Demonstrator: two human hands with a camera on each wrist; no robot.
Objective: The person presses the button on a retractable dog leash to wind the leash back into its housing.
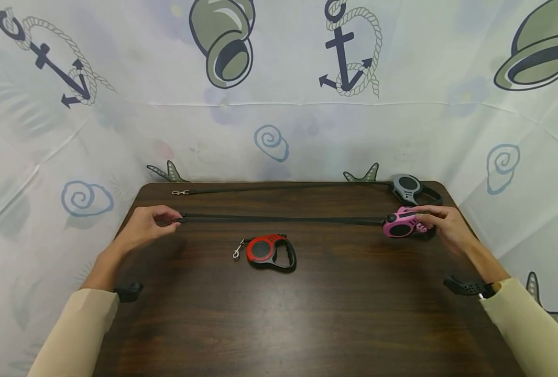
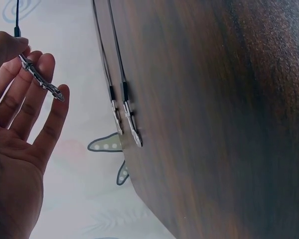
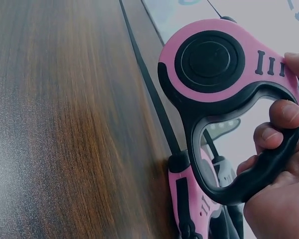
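Note:
In the head view my left hand (image 1: 143, 226) pinches the clip end of a black leash strap (image 1: 279, 218) between thumb and fingers. Its metal snap clip (image 2: 40, 78) lies along the spread fingers in the left wrist view. At the strap's other side my right hand (image 1: 448, 228) grips the black handle of a pink retractable leash (image 3: 209, 62), raised off the table. Beneath it, a second pink retractable leash (image 3: 189, 180) rests on the table with its strap drawn out. The head view shows that lower one mostly hidden behind the held leash.
A grey retractable leash (image 1: 408, 187) lies at the back right, its strap stretched left to a metal clip (image 1: 181, 192). Nearer the middle of the brown table (image 1: 279, 314) sits a red retractable leash (image 1: 261, 249), wound in. A printed curtain (image 1: 307, 136) stands behind.

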